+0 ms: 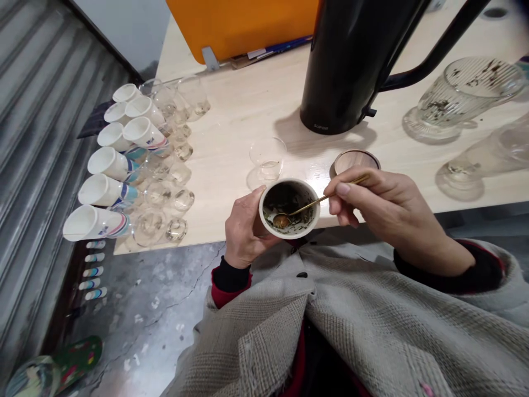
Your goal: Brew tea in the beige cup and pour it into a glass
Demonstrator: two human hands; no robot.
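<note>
My left hand (243, 231) grips a small white round container (289, 208) with dark tea leaves inside, held just off the table's front edge. My right hand (384, 212) pinches a thin gold spoon (322, 199) whose bowl rests inside the container among the leaves. A round lid (356, 160) lies on the table just beyond my right hand. A small clear glass cup (268, 157) stands on the table just past the container.
A black kettle (351, 60) stands at the back of the light wooden table (248, 105). Several white paper cups (111, 165) and small glasses (173, 182) line the left edge. Glass pitchers (467, 94) with leaf residue sit at the right. An orange board (243, 22) stands behind.
</note>
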